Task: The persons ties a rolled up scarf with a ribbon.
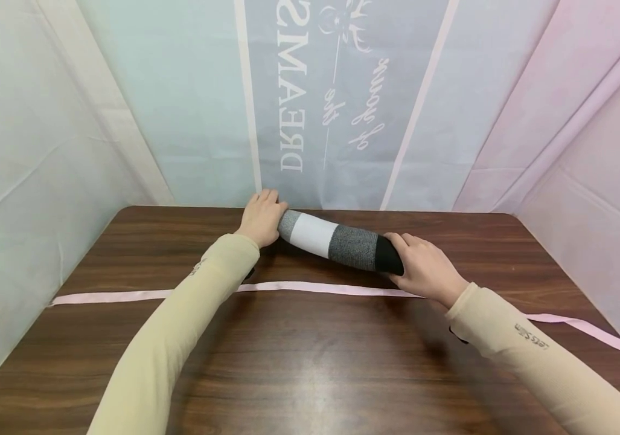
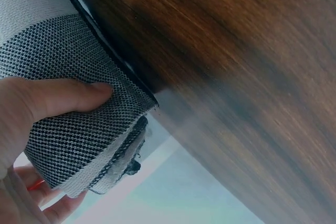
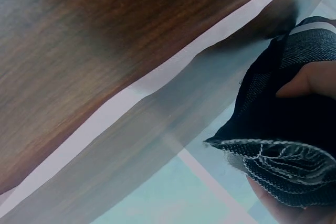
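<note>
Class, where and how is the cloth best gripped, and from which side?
Grip the cloth at both ends, probably best from the outer sides, as the left hand and right hand do. It is a long, folded bundle, so two end grips should steady its length. A thumb on one face and fingers on the other would likely keep the stacked layers together.

Head view high, wrist views close

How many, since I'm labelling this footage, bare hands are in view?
2: the bare left hand grips the grey end of the layered grey, white and black knit cloth; the bare right hand grips its black end.
</note>
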`<move>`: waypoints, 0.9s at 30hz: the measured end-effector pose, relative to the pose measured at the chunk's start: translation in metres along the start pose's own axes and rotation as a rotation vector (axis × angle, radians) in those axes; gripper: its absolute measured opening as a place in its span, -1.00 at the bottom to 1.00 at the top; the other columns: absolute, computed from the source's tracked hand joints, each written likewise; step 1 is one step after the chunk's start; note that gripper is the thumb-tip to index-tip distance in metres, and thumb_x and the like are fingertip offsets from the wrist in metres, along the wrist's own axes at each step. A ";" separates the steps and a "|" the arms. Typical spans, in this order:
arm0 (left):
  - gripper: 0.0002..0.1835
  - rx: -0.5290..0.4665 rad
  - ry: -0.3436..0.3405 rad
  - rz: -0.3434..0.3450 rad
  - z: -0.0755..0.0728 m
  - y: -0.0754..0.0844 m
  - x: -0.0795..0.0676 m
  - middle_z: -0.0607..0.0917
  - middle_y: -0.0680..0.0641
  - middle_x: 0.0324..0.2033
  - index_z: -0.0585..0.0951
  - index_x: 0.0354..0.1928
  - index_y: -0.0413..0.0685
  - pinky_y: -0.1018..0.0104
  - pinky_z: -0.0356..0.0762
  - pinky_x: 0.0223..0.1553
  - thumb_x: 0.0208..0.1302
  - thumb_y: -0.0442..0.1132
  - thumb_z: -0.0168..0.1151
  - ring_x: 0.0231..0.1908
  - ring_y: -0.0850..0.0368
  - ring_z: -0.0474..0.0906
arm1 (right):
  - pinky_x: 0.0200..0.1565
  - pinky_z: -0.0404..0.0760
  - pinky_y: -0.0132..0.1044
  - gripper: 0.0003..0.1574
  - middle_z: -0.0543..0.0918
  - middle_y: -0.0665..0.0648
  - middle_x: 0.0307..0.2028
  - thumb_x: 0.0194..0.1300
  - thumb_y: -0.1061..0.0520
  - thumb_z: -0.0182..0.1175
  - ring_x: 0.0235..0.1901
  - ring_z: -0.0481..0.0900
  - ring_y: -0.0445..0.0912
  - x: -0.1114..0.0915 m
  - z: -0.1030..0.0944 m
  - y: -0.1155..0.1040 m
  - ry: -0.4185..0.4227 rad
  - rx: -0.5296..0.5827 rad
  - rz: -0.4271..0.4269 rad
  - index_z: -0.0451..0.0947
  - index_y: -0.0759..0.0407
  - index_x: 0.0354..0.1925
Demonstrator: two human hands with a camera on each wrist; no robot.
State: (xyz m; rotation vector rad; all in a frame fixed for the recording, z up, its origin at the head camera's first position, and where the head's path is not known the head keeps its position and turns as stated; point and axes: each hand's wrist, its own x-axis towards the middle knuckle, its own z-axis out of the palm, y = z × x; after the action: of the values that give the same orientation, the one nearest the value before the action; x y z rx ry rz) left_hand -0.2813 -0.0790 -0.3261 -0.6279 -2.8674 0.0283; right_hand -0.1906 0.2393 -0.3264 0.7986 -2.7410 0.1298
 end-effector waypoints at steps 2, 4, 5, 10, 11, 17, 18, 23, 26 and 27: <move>-0.50 0.004 0.004 0.001 0.001 0.000 0.001 0.49 -0.13 -0.12 0.54 0.07 -0.05 0.19 0.30 -0.07 -0.03 -0.42 0.22 -0.02 -0.04 0.35 | -0.24 0.54 -0.03 -0.10 0.59 0.25 -0.20 -0.21 0.10 0.38 -0.29 0.59 0.09 -0.001 0.000 0.000 0.025 -0.006 -0.017 0.32 0.29 0.15; -0.49 0.005 0.002 0.005 0.002 0.000 0.001 0.49 -0.13 -0.12 0.54 0.07 -0.05 0.18 0.31 -0.07 -0.03 -0.42 0.22 -0.02 -0.05 0.35 | -0.24 0.55 -0.04 -0.11 0.59 0.24 -0.20 -0.22 0.11 0.37 -0.28 0.59 0.08 -0.003 0.000 -0.001 0.049 -0.011 -0.029 0.33 0.28 0.14; -0.49 0.006 -0.003 0.007 0.003 0.000 0.002 0.49 -0.14 -0.12 0.53 0.08 -0.06 0.17 0.32 -0.06 -0.03 -0.42 0.22 -0.02 -0.05 0.35 | -0.24 0.55 -0.04 -0.12 0.59 0.24 -0.20 -0.23 0.11 0.37 -0.28 0.59 0.08 -0.003 0.000 -0.001 0.058 -0.011 -0.034 0.33 0.28 0.13; -0.46 0.003 -0.037 0.013 0.007 0.001 0.002 0.49 -0.17 -0.05 0.49 0.12 -0.07 0.13 0.38 -0.01 -0.01 -0.41 0.22 0.03 -0.09 0.36 | -0.24 0.55 -0.03 -0.17 0.59 0.22 -0.16 -0.22 0.13 0.37 -0.25 0.59 0.09 -0.007 -0.003 -0.008 0.103 -0.009 -0.055 0.36 0.26 0.09; -0.46 0.002 -0.038 0.013 0.008 0.000 0.002 0.49 -0.17 -0.04 0.48 0.12 -0.07 0.12 0.39 0.00 -0.01 -0.40 0.23 0.04 -0.09 0.36 | -0.24 0.56 -0.03 -0.18 0.59 0.22 -0.17 -0.22 0.13 0.37 -0.25 0.59 0.10 -0.008 -0.003 -0.009 0.113 -0.009 -0.058 0.37 0.25 0.09; -0.44 0.007 -0.020 0.018 0.012 0.003 0.004 0.49 -0.19 -0.03 0.45 0.12 -0.07 0.07 0.43 -0.02 -0.02 -0.36 0.30 0.01 -0.14 0.39 | -0.18 0.55 -0.01 -0.18 0.59 0.24 -0.16 -0.22 0.15 0.39 -0.23 0.59 0.12 -0.013 -0.008 -0.016 0.146 -0.019 -0.082 0.38 0.29 0.08; -0.43 0.007 -0.021 0.020 0.013 0.004 0.004 0.48 -0.19 -0.02 0.44 0.12 -0.07 0.06 0.44 -0.03 -0.02 -0.35 0.31 -0.01 -0.15 0.40 | -0.17 0.55 -0.01 -0.17 0.59 0.25 -0.15 -0.22 0.15 0.39 -0.21 0.59 0.12 -0.015 -0.009 -0.018 0.150 -0.020 -0.091 0.38 0.30 0.09; -0.37 -0.030 -0.059 0.018 0.016 0.005 0.003 0.47 -0.21 0.01 0.37 0.20 -0.07 0.03 0.46 0.00 0.02 -0.34 0.31 -0.08 -0.20 0.45 | -0.11 0.54 -0.03 -0.11 0.59 0.24 -0.13 -0.29 0.17 0.41 -0.14 0.58 0.10 -0.022 -0.012 -0.027 0.180 -0.028 -0.153 0.37 0.33 0.10; -0.37 -0.064 -0.059 0.005 0.018 0.004 0.003 0.47 -0.22 0.02 0.35 0.20 -0.06 0.02 0.45 0.04 0.03 -0.36 0.29 -0.09 -0.21 0.47 | -0.10 0.55 -0.05 -0.08 0.58 0.23 -0.13 -0.30 0.17 0.43 -0.14 0.57 0.09 -0.025 -0.013 -0.032 0.203 -0.039 -0.186 0.37 0.33 0.12; -0.37 -0.072 -0.055 0.001 0.018 0.003 0.003 0.47 -0.22 0.02 0.35 0.20 -0.05 0.02 0.45 0.04 0.03 -0.37 0.29 -0.09 -0.21 0.47 | -0.10 0.55 -0.05 -0.07 0.58 0.23 -0.12 -0.31 0.17 0.43 -0.14 0.57 0.09 -0.026 -0.013 -0.033 0.210 -0.043 -0.196 0.37 0.32 0.12</move>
State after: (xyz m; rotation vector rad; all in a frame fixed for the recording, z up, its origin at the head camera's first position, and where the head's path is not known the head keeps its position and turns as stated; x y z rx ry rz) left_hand -0.2861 -0.0743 -0.3438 -0.6525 -2.9327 -0.0584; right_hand -0.1488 0.2266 -0.3215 0.9765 -2.4477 0.1067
